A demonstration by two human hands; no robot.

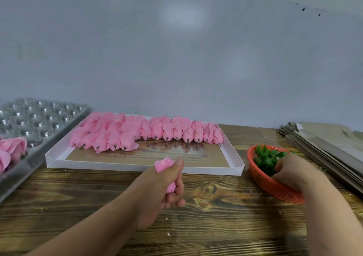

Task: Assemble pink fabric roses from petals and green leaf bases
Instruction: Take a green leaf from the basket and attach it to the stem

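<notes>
My left hand point(167, 185) is closed around a pink fabric rose bud point(164, 164), whose petals stick up above the thumb, over the wooden table in front of a white tray. My right hand point(292, 169) reaches into an orange basket point(275, 189) of green leaf bases point(265, 158); its fingertips are buried among the leaves, so I cannot see whether they pinch one. The shallow white tray point(137, 166) holds several pink rose buds point(149, 131) lying in rows with their dark stem ends toward me.
A clear plastic blister tray point(37, 118) lies at the left with a few pink roses point(11, 149) on its near part. Stacked flat cardboard point(324, 143) lies at the right. A grey wall stands behind the wooden table point(216, 226).
</notes>
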